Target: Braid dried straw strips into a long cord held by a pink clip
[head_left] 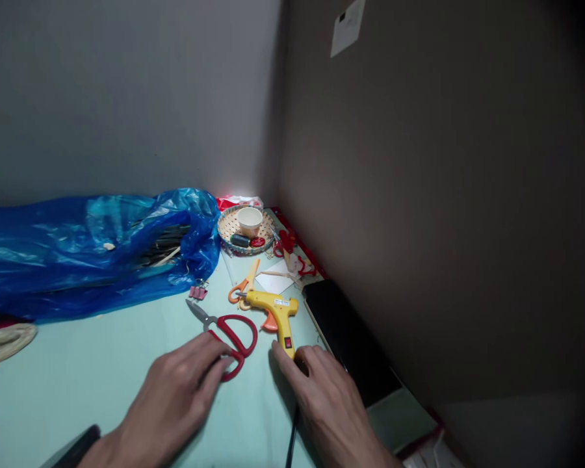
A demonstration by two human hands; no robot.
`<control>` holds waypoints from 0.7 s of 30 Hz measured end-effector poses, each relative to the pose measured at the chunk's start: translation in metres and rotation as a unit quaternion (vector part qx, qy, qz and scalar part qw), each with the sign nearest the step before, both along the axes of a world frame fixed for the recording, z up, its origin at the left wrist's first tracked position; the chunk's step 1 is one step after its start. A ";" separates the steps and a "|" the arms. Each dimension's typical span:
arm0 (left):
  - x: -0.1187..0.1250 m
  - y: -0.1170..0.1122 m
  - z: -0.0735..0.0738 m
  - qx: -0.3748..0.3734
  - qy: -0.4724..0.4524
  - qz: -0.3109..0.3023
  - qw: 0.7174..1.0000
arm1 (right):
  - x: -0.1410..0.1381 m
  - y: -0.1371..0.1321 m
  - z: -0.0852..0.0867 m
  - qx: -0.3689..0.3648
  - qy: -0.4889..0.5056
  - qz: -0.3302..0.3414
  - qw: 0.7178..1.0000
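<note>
My left hand point(175, 396) lies flat on the pale green table point(78, 377), fingers stretched out and resting on the handles of the red scissors point(229, 335). My right hand point(324, 400) rests beside it, fingers loosely extended, its fingertips at the base of the yellow glue gun point(275, 312), which lies on its side. The glue gun's black cord point(292, 442) runs down under my right hand. Neither hand grips anything.
A blue plastic bag point(88, 250) with dark sticks fills the left. A woven tray point(227, 224) holding a paper cup point(249, 221) stands in the corner. Orange scissors point(241, 286), pink clips point(197, 292), white paper point(275, 281), a black slab point(348, 338) and rope point(2, 341) lie around; walls close behind and right.
</note>
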State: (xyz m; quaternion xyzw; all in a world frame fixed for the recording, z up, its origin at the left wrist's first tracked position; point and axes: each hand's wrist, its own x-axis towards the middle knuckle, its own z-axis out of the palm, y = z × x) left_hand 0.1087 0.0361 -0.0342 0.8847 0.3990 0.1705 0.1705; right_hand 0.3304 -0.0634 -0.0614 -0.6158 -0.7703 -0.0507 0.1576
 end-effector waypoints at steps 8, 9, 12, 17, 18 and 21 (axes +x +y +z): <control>-0.072 0.012 -0.008 0.091 0.042 0.084 0.991 | 0.000 0.025 0.012 -0.002 -0.037 -0.056 0.998; -0.077 0.012 -0.012 0.108 0.042 0.077 0.990 | 0.000 0.031 0.013 0.002 -0.048 -0.058 0.997; -0.087 0.011 -0.028 0.129 0.047 0.059 0.989 | 0.001 0.044 0.017 0.008 -0.078 -0.073 0.994; -0.089 0.002 -0.048 0.102 0.097 -0.008 0.990 | -0.019 0.053 0.029 0.009 -0.088 -0.058 0.994; -0.088 -0.001 -0.048 0.093 0.104 -0.025 0.990 | -0.028 0.055 0.031 0.004 -0.086 -0.043 0.995; -0.085 -0.015 -0.041 0.053 0.119 -0.063 0.989 | -0.057 0.065 0.033 -0.026 -0.069 0.015 0.997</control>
